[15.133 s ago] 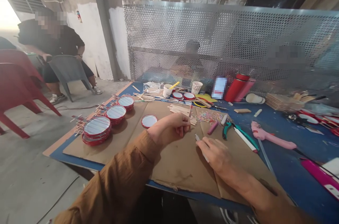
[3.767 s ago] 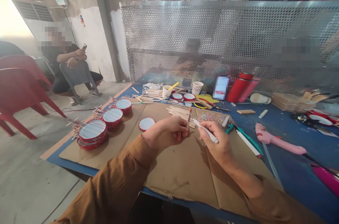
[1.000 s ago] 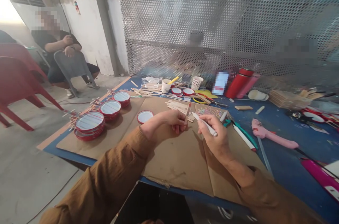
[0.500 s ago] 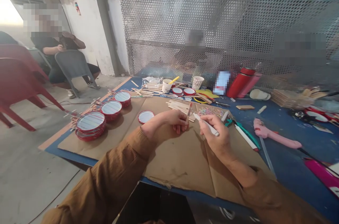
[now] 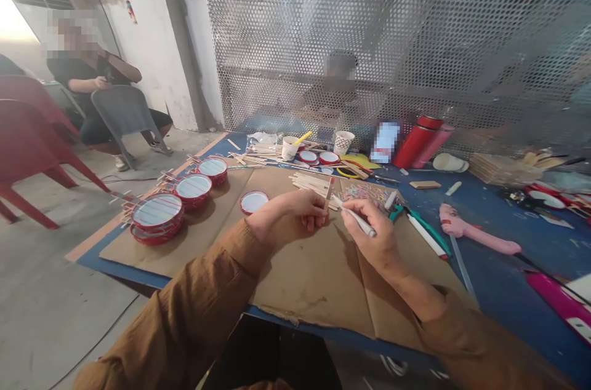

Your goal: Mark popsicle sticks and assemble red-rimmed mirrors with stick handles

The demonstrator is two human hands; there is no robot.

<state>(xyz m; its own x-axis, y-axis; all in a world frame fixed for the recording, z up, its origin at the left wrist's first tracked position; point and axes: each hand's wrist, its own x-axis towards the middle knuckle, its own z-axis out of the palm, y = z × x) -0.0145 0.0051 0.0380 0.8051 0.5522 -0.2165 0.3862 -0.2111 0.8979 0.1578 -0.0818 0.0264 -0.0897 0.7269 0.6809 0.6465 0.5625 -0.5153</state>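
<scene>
My left hand [image 5: 310, 210] pinches a flat wooden craft stick [image 5: 329, 194] upright; its top end is reddish. In my right hand [image 5: 372, 227] is a white marker pen [image 5: 358, 221], its tip pointing at the stick and close to it. Whether the tip touches the stick I cannot tell. Behind my hands lie loose craft sticks [image 5: 311, 182] and a heap of small coloured pieces [image 5: 367, 193]. A red-rimmed white disc [image 5: 253, 202] rests on the cardboard [image 5: 318, 291], left of my left hand.
Red round pieces with sticks and strings [image 5: 157, 211] stand on the left. Paper cups [image 5: 289, 148], a phone [image 5: 385, 143] and a red bottle [image 5: 418, 141] line the back before a perforated metal screen [image 5: 286, 39]. A pink glue gun [image 5: 478, 236] and teal-handled pliers [image 5: 422, 229] lie right.
My right hand has shifted slightly left, bringing the marker closer to the stick. My left hand keeps its hold, and the view has moved a little.
</scene>
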